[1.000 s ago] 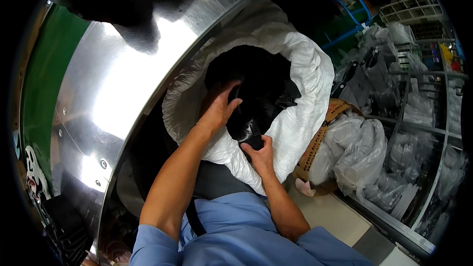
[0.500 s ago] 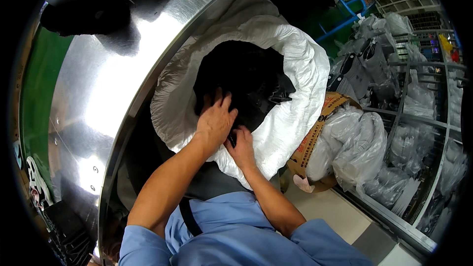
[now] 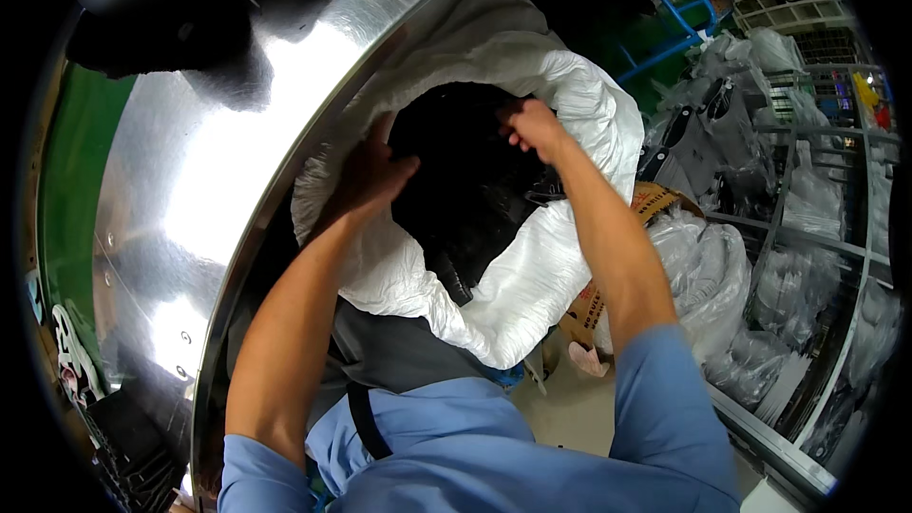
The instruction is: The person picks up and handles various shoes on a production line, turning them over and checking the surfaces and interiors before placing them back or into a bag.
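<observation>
A large white woven sack [image 3: 532, 271] with its rim folded down stands open in front of me, with black things [image 3: 465, 199] inside that are too dark to tell apart. My left hand [image 3: 375, 176] is at the sack's left inner side in shadow, its thumb held apart from the fingers. At the far right of the opening, my right hand [image 3: 534, 128] has its fingers curled in over the black contents. What those fingers hold, if anything, is hidden.
A curved shiny metal table [image 3: 218, 180] runs along my left, with dark objects [image 3: 161, 28] on it. At right stand a cardboard box [image 3: 581, 323] with clear plastic bags [image 3: 708, 280] and a wire rack [image 3: 779, 228] of bagged grey parts. A blue metal frame [image 3: 679, 28] is behind.
My hands have moved apart from the near-left edge of the opening. The right has gone far and right across the sack, the left a little left and away from me.
</observation>
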### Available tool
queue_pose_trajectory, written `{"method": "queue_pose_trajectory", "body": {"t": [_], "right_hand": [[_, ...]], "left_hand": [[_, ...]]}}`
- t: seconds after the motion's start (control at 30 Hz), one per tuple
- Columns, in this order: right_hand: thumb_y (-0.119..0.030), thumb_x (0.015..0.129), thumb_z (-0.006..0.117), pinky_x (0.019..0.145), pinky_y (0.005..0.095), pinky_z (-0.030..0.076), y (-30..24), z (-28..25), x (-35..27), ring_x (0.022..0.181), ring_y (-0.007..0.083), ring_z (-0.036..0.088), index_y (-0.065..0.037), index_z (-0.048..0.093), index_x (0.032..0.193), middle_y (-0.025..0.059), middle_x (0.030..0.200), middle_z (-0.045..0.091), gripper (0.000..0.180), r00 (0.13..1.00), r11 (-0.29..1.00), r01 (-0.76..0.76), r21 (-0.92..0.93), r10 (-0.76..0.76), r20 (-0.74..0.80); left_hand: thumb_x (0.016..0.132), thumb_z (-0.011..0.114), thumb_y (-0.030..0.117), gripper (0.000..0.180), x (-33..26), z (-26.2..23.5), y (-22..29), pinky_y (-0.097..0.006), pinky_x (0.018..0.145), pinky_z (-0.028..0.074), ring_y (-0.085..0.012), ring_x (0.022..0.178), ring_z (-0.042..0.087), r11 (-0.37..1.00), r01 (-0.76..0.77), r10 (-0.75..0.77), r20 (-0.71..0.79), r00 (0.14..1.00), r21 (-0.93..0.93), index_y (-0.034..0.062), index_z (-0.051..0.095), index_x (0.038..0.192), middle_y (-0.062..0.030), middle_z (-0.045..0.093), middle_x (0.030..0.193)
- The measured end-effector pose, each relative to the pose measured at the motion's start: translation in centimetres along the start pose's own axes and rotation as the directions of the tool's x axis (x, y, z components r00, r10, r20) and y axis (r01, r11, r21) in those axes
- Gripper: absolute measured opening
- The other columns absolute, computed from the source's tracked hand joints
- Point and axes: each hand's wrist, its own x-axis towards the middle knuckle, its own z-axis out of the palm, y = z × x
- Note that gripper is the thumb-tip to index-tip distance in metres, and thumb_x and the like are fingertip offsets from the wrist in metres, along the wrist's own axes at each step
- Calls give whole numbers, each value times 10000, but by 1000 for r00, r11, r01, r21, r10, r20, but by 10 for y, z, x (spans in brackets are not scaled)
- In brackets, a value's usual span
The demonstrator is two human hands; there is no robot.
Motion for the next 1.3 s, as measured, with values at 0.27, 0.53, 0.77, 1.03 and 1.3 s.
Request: {"method": "queue_pose_trajectory", "body": {"t": [0.27, 0.53, 0.77, 1.03, 1.3], "right_hand": [[-78, 933, 628, 930, 411, 557, -89, -58, 58, 1045, 316, 708, 21, 699, 1215, 156, 1180, 743, 306, 931, 804, 338, 490, -207, -301], [-320, 769, 864, 1191, 484, 385, -67, 27, 16, 1432, 406, 442, -61, 483, 1495, 235, 1541, 465, 860, 793, 338, 495, -801, -552, 257], [-184, 748, 859, 1198, 516, 381, -66, 38, 63, 1430, 386, 458, -50, 508, 1461, 208, 1487, 522, 806, 708, 352, 639, -684, -617, 344], [-194, 757, 824, 1101, 511, 458, -63, 38, 49, 1259, 393, 582, -48, 577, 1373, 209, 1329, 612, 680, 662, 246, 614, -750, -678, 320], [-272, 734, 880, 1054, 427, 488, -115, -15, 22, 1218, 345, 609, 2, 594, 1363, 199, 1309, 638, 744, 823, 676, 560, -479, -384, 419]], "left_hand": [[987, 662, 506, 660, -22, -59, 43, -423, 981, 520, -340, 1097, 705, 969, -12, 110, -386, 916, 246, -5, 611, 1401, -231, 715, 1246], [992, 693, 412, 508, -34, -68, 60, -399, 894, 561, -317, 980, 740, 988, 3, 51, -342, 939, 155, -13, 695, 1270, -215, 756, 1099], [998, 686, 423, 552, -28, -67, 51, -405, 1004, 523, -327, 1123, 694, 999, 40, -41, -329, 943, -7, -1, 645, 1349, -228, 711, 1238], [1022, 652, 442, 542, -37, -68, 50, -389, 1043, 496, -317, 1198, 659, 992, -19, -27, -342, 939, -128, 27, 640, 1371, -202, 687, 1314], [1007, 662, 423, 517, -33, -66, 41, -372, 918, 555, -303, 1090, 716, 998, 20, -1, -346, 938, 51, 26, 663, 1339, -211, 729, 1207]]}}
